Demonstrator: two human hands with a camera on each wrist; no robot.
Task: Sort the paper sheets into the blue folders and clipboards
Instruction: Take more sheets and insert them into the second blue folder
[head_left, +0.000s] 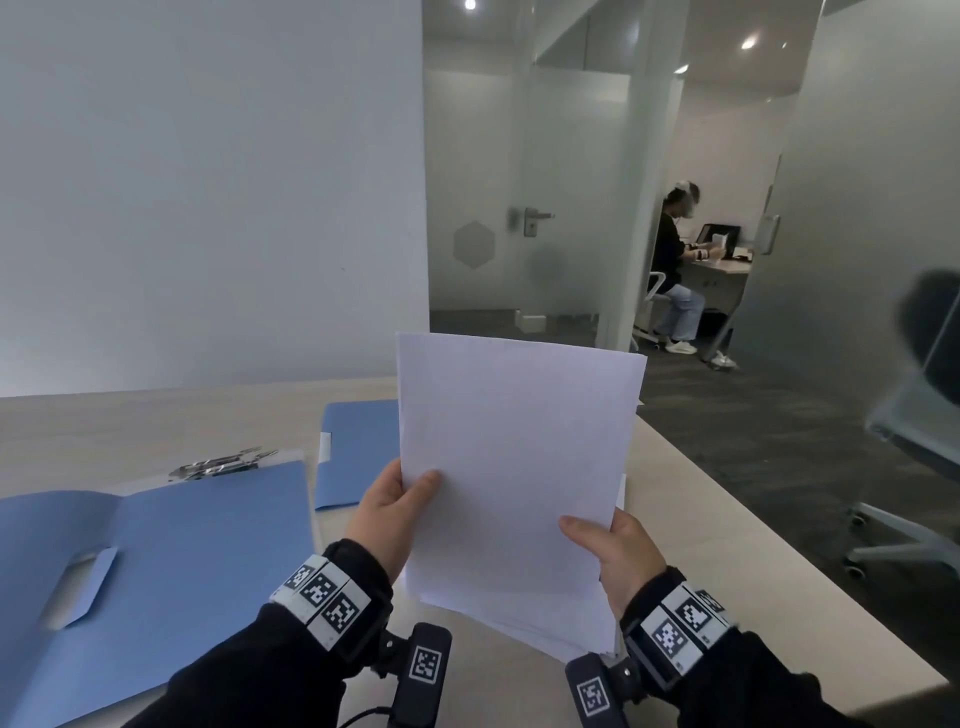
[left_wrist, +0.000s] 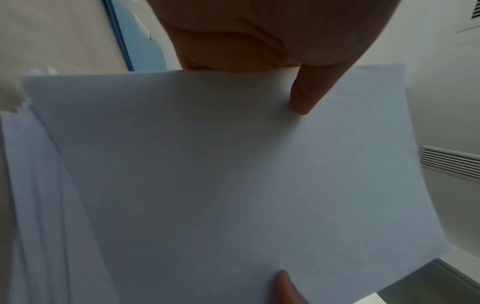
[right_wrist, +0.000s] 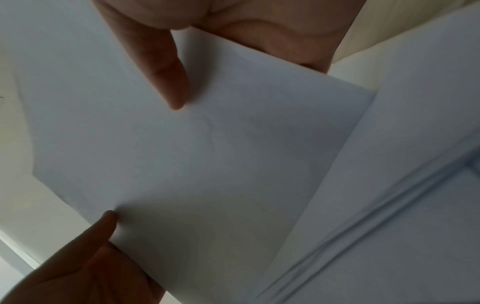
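Note:
A stack of white paper sheets (head_left: 514, 467) stands nearly upright above the desk, held by both hands. My left hand (head_left: 395, 514) grips its left edge, thumb on the front. My right hand (head_left: 613, 551) grips the lower right edge, thumb on the front. The wrist views show the sheets (left_wrist: 207, 174) (right_wrist: 194, 154) close up with a thumb pressed on them. An open blue folder (head_left: 156, 582) lies at the left, a clipboard with a metal clip (head_left: 223, 465) under its far edge. A closed blue folder (head_left: 353, 452) lies behind the sheets, partly hidden.
The light wooden desk (head_left: 130, 431) ends at a right edge beside dark carpet. An office chair (head_left: 914, 441) stands at the right. A person (head_left: 672, 270) sits at another desk in a far room. A white wall is behind the desk.

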